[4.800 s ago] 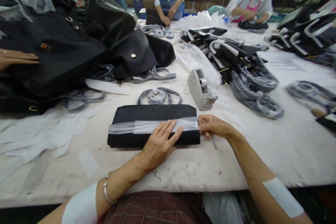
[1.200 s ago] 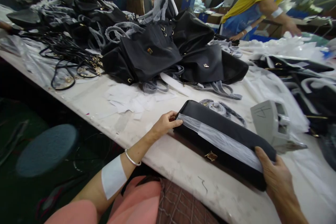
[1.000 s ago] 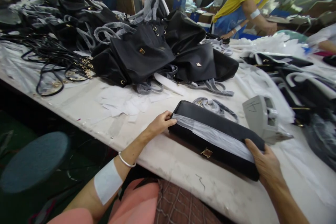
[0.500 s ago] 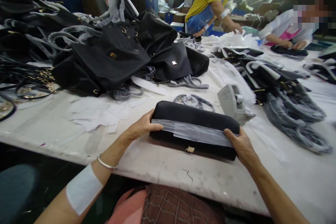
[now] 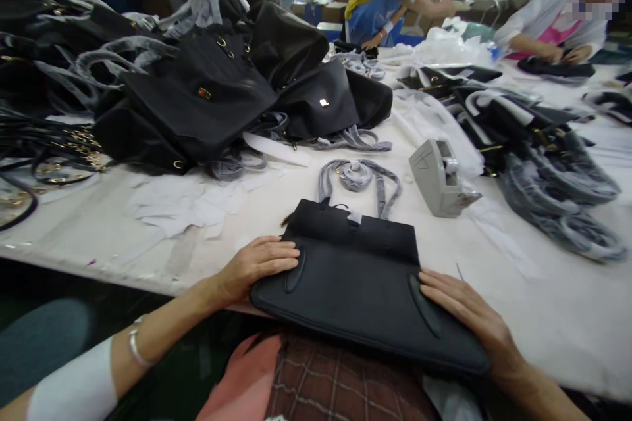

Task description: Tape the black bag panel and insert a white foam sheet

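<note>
A black handbag (image 5: 353, 296) lies on its side at the table's front edge, its broad end overhanging toward my lap. My left hand (image 5: 259, 266) grips its left side, fingers laid over the top near an oval seam. On the opposite side my right hand (image 5: 469, 312) holds the edge in the same way. Both thumbs are hidden. The bag's narrower flap part (image 5: 355, 230) points away from me, with a small white wrap at its middle. Just beyond it rest plastic-wrapped handles (image 5: 392, 187) and a coiled wrapped strap (image 5: 355, 175).
A grey tape dispenser (image 5: 439, 177) stands right of the strap. Black bags (image 5: 197, 99) are heaped at the left back, with white paper pieces (image 5: 180, 204) before them. Wrapped bags (image 5: 553, 164) lie at the right. Two co-workers stand across the table (image 5: 557, 322).
The bag has turned over and come toward me, from its flap and gold clasp showing to its broad black face up. My hands have shifted along with it to its sides.
</note>
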Motion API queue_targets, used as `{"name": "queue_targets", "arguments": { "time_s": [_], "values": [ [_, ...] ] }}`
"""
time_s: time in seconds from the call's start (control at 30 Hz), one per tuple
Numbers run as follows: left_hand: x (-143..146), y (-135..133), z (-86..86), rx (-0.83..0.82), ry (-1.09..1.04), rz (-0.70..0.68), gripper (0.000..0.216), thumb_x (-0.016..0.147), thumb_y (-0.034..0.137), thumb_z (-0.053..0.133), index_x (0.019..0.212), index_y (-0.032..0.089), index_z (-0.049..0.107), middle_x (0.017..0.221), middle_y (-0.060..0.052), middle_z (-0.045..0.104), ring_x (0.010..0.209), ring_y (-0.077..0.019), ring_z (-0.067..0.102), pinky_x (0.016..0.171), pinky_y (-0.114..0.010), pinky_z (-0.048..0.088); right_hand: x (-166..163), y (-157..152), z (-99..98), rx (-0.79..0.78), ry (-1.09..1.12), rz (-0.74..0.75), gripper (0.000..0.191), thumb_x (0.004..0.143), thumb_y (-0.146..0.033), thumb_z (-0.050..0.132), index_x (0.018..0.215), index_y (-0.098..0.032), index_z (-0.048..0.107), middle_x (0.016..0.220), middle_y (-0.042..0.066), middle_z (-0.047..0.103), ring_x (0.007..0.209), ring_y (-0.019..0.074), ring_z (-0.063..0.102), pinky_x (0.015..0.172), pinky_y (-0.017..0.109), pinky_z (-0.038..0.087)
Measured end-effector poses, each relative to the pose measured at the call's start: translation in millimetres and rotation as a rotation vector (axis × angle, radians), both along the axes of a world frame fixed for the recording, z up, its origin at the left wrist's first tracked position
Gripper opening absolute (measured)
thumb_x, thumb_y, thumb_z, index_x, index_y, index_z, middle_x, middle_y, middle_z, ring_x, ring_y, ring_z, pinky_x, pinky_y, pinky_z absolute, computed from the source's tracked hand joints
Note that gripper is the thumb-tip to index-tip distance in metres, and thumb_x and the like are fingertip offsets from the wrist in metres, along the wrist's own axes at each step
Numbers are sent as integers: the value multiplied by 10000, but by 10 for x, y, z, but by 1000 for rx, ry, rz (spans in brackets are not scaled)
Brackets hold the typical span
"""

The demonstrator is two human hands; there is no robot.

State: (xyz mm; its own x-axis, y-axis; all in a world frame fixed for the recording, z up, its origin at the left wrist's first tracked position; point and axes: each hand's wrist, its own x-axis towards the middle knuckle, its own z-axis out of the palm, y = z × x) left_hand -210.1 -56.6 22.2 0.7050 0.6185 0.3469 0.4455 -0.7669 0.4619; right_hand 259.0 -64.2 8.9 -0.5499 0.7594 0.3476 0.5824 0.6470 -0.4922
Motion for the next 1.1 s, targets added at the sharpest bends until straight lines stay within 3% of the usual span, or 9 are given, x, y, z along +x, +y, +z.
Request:
{"name": "queue_targets", "arguments": {
  "time_s": [0.17, 0.37, 0.5, 0.57, 0.63, 0.73, 0.83, 0.97, 1.1],
  "values": [
    [-105, 403, -150, 273, 139, 42, 404, 988, 151, 348, 1366, 249, 450, 1345, -60, 567, 1309, -159, 453, 1112, -352, 304, -154, 515, -130, 293, -92, 119, 440, 969, -153, 360, 1380, -240, 491, 1369, 92, 547, 1300, 233, 477, 1036, 447, 441],
    [-131, 391, 12, 212, 383, -52, 495, 936, 45, 297, 1379, 223, 428, 1384, -47, 530, 1348, -155, 395, 1135, -365, 254, -60, 561, -85, 349, -293, 188, 549, 916, -40, 328, 1412, -248, 442, 1402, 67, 517, 1350, 191, 411, 1072, 411, 420],
    [184, 340, 242, 185, 478, 27, 406, 936, 146, 416, 1328, 226, 483, 1189, -62, 639, 1153, -185, 554, 1040, -376, 356, -171, 592, 266, 329, -406, 290, 592, 844, 31, 339, 1296, -274, 569, 1267, 22, 635, 1258, 153, 518, 1131, 422, 345],
    [431, 337, 292, 199, 541, 128, 411, 919, 314, 535, 1320, 233, 490, 1064, -70, 652, 1009, -221, 594, 896, -375, 441, -438, 654, 431, 329, -372, 242, 437, 869, -55, 440, 1198, -264, 637, 1187, 24, 678, 1221, 178, 550, 1144, 457, 312],
    [664, 329, 273, 222, 584, 230, 510, 854, 438, 626, 1300, 226, 503, 1000, -76, 641, 932, -243, 595, 785, -364, 464, -813, 716, 500, 331, -329, 137, 354, 902, -188, 510, 1239, -229, 609, 1274, 55, 627, 1275, 216, 498, 1144, 477, 299],
    [888, 325, 131, 287, 561, 308, 539, 814, 460, 672, 1239, 159, 533, 1120, -118, 623, 1092, -280, 557, 894, -398, 450, -1365, 797, 396, 252, -346, 100, 470, 937, -347, 508, 1388, -223, 464, 1449, 63, 463, 1376, 245, 364, 1163, 512, 239],
    [931, 387, -35, 296, 474, 321, 427, 831, 438, 659, 1136, 152, 571, 1349, -129, 525, 1310, -289, 419, 1083, -436, 333, -1666, 876, 188, 120, -394, 96, 531, 945, -423, 478, 1434, -235, 394, 1488, 53, 404, 1398, 267, 319, 1150, 547, 235],
    [835, 547, -105, 147, 407, 335, 409, 895, 403, 576, 1233, 174, 537, 1377, -91, 532, 1303, -243, 454, 1105, -422, 319, -1674, 939, 56, 3, -424, 118, 604, 942, -487, 450, 1474, -235, 318, 1512, 62, 358, 1415, 263, 282, 1155, 552, 210],
    [757, 533, -81, 102, 408, 370, 528, 926, 417, 507, 1393, 188, 415, 1439, -85, 464, 1335, -251, 419, 1099, -439, 319, -1571, 891, 116, -52, -413, 152, 634, 936, -474, 465, 1493, -240, 272, 1527, 69, 327, 1427, 252, 255, 1170, 539, 178]
  ]
}}
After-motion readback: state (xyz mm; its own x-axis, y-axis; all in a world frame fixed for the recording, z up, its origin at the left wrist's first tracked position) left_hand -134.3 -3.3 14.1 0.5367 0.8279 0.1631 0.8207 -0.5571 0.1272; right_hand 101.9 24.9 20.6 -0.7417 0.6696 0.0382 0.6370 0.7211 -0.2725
